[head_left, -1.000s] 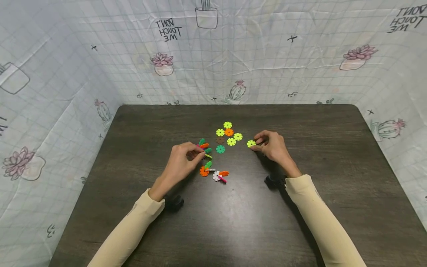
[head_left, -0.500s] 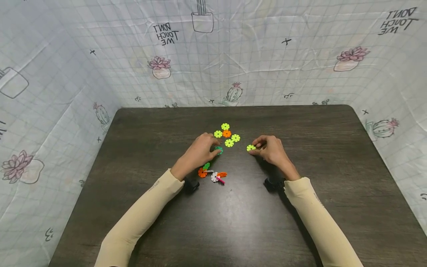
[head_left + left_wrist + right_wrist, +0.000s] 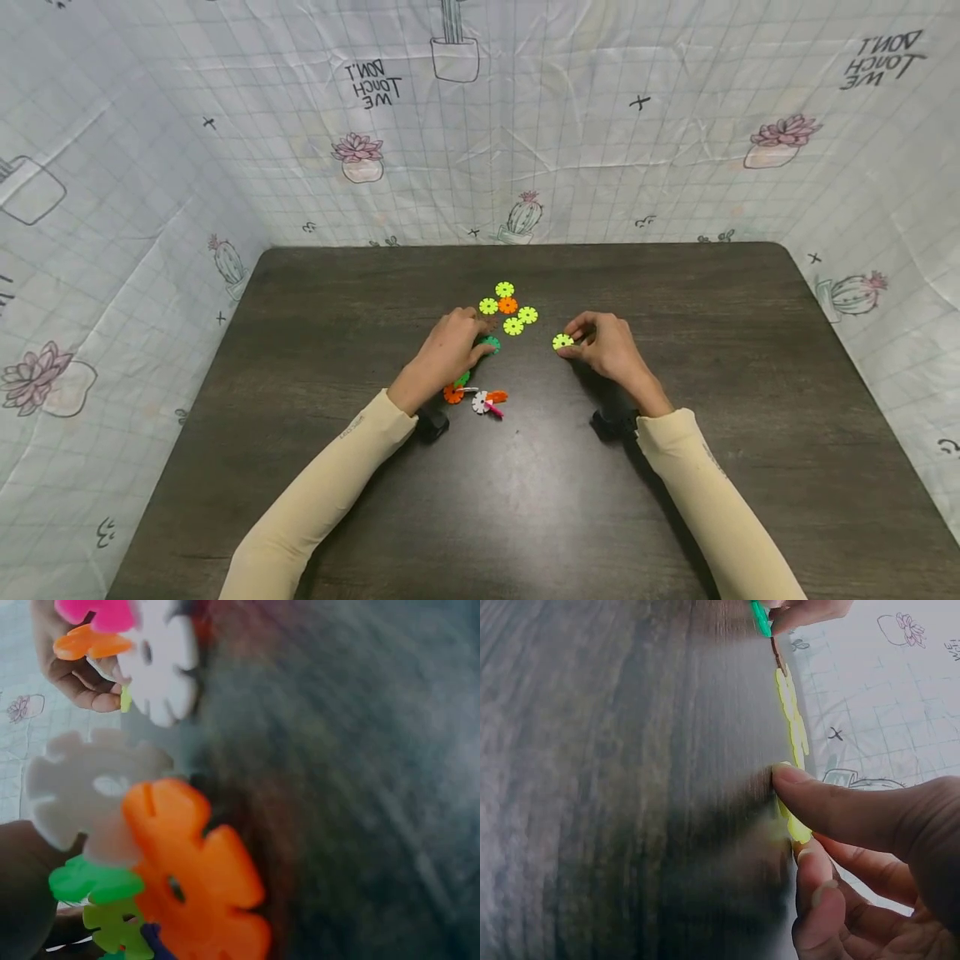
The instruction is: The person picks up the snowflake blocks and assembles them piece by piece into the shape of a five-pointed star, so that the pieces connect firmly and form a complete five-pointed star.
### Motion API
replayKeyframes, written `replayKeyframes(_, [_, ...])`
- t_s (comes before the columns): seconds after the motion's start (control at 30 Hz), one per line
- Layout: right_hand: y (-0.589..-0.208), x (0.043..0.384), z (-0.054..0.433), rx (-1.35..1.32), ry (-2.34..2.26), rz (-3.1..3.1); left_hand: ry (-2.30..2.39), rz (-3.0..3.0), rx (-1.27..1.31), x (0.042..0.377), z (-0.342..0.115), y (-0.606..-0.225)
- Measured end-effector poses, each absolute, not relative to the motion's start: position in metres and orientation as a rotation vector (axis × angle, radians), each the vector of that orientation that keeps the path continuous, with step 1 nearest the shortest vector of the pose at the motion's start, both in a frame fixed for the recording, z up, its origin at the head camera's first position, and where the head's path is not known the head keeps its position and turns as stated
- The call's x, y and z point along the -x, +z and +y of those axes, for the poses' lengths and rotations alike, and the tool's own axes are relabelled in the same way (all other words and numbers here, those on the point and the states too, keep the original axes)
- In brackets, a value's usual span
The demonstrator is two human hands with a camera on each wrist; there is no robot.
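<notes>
My right hand [image 3: 611, 343] pinches a yellow interlocking disc [image 3: 562, 342] between thumb and fingers, low over the table. Further left, my left hand [image 3: 448, 343] holds the edge of a green interlocking disc [image 3: 492, 344] with thumb and fingers. A brown disc [image 3: 491, 322] lies by its fingertips, partly covered. Nearer the front, an orange disc [image 3: 453, 394] has other discs slotted into it, and a white disc [image 3: 481, 403] carries orange and pink ones. The left wrist view shows yellow-green and purple discs [image 3: 124, 926] behind the orange one; in the head view the left hand hides them.
Beyond the hands, several loose yellow discs [image 3: 513, 326] and one orange disc [image 3: 507, 305] lie flat on the dark wooden table [image 3: 675, 292]. Printed cloth [image 3: 600, 167] hangs along its back and sides. Black wrist cameras [image 3: 613, 425] sit under both wrists.
My left hand has gone right, from the joined discs to the green disc, and takes hold of it. My right hand keeps the yellow disc almost in place. The head view has shifted slightly.
</notes>
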State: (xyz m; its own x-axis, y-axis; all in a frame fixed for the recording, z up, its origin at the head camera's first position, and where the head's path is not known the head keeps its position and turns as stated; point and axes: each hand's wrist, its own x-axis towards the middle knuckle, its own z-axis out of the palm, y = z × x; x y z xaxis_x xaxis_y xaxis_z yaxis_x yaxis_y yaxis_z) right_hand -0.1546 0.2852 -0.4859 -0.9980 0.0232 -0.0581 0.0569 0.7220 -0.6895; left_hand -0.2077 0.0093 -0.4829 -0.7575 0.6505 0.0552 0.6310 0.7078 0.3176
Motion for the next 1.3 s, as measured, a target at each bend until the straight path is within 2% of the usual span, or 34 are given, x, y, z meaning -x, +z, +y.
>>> replayKeyframes(0.73, [-0.493,0.149,0.284,0.018,-1.295,2.841,0.867,2.688,-0.929,0.203,0.007,-0.490])
replayKeyframes(1.3, [-0.480,0.148,0.271,0.073,-1.408,2.778,1.141,2.647,-1.016,0.195,0.005,-0.489])
